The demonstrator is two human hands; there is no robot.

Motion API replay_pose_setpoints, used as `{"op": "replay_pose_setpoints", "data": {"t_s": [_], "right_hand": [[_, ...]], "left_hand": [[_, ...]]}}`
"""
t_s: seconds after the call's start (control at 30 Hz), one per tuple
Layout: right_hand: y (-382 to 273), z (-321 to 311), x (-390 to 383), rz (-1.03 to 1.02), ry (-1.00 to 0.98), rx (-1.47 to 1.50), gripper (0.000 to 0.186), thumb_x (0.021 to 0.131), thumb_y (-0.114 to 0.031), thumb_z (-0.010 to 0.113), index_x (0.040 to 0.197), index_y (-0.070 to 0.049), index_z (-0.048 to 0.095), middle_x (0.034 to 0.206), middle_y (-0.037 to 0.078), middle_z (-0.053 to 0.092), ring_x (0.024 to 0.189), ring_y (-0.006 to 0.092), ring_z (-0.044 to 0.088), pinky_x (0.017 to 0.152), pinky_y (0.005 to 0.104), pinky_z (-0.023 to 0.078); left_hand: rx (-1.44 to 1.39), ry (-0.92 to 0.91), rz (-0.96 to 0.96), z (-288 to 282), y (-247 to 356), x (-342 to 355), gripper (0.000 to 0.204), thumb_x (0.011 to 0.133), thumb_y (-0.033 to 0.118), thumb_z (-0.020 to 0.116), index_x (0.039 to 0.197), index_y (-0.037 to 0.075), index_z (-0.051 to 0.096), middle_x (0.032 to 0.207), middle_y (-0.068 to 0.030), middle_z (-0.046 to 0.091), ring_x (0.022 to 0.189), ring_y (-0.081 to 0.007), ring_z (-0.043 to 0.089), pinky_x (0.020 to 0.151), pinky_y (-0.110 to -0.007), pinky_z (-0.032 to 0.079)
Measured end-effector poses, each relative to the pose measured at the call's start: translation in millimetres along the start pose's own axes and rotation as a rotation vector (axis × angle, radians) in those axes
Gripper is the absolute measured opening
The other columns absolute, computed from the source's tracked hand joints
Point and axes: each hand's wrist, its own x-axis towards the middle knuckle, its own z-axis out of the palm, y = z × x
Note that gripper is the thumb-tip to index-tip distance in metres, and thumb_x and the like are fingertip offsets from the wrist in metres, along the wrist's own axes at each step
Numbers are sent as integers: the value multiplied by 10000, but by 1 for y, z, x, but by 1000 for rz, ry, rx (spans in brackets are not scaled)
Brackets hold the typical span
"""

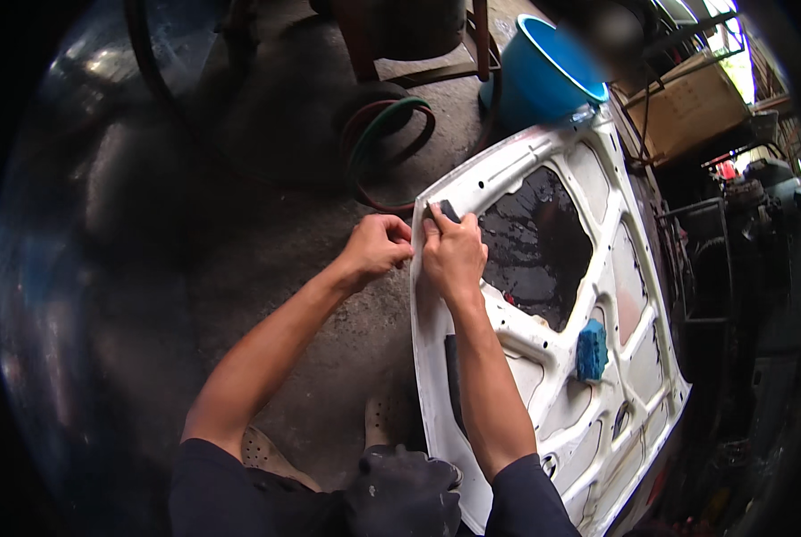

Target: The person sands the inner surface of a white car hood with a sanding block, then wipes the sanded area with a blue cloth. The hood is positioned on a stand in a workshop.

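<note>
White panel (458, 182) beneath you, keep the dark pad (450, 211) your right hand (456, 255) grips flat; your left hand's (379, 246) hold is unclear.

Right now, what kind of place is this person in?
It's probably a car repair workshop. The right hand is working at a big white panel that looks like a car bonnet, with looped hoses and a blue bucket nearby.

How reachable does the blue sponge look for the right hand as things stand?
Probably yes: the blue sponge lies uncovered on the white panel, and nothing visible stands between it and the right hand. That hand seems to hold a dark pad, which it may need to release first.
</note>
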Motion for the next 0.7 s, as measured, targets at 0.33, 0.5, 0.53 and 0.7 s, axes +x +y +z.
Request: {"op": "replay_pose_setpoints", "data": {"t_s": [0.33,0.5,0.53,0.7], "right_hand": [[0,-1,-5,-13,-54,-37,294,898,-280,517,1151,-169,621,982,185,519,934,342,549,744,488,433],[-1,-2,-4,-8,-49,29,288,902,-272,513,1138,-164,638,962,193,526,938,356,541,750,483,424],[-2,-1,-2,-21,21,23,287,904,-272,511,1136,-163,640,959,194,526,939,357,541,751,482,424],[-3,4,-1,83,-143,83,285,887,-286,535,1122,-168,647,975,208,524,951,371,546,756,478,436]], "left_hand": [[-99,-28,-34,1,-2,-2,128,737,30,656,844,-21,608,701,-35,606,598,-85,557,543,-237,468],[-61,-22,-57,1,-1,-1,136,749,15,655,874,-10,606,722,-29,599,627,-86,549,576,-231,462],[-63,-39,-48,1,-1,0,140,749,9,654,881,-7,608,722,-32,602,627,-87,550,577,-231,460],[-189,-37,-104,0,-2,1,128,747,-14,650,862,-13,592,710,-38,579,589,-97,552,524,-240,464]]}}
